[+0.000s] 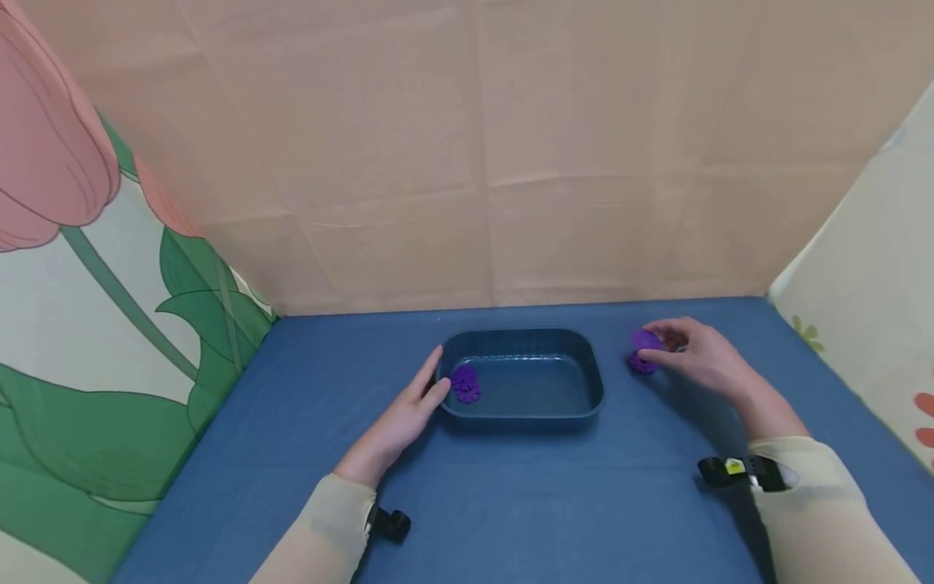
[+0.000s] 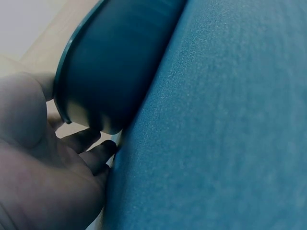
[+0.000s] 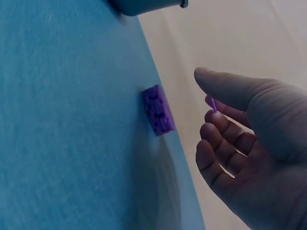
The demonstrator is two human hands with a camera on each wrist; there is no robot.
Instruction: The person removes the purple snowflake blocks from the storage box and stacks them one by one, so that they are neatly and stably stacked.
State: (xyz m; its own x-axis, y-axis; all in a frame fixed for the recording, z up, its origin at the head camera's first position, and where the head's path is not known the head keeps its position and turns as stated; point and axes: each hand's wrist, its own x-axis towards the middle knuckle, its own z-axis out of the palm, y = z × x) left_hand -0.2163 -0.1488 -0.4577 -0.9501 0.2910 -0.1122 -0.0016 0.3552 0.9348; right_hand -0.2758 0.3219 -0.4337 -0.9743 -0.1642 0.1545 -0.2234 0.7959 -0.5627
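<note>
A dark blue-green rectangular tray (image 1: 525, 422) stands on the blue table. My left hand (image 1: 400, 416) holds its left end, thumb over the rim and fingers along the outer wall; in the left wrist view the fingers (image 2: 98, 154) bend against that wall. Inside the tray's left end lie purple notched discs (image 1: 465, 383). To the right of the tray, my right hand (image 1: 696, 354) pinches a thin purple disc (image 1: 646, 340) between thumb and fingertips. This disc is raised over a small stack of purple notched discs (image 3: 158, 110) on the table, and shows edge-on in the right wrist view.
A blue cloth (image 1: 511, 503) covers the table. Behind it hangs a beige sheet (image 1: 474, 162), with a flower-patterned panel (image 1: 87, 365) at the left and a pale panel (image 1: 876, 284) at the right. Each wrist wears a small black camera (image 1: 392, 526).
</note>
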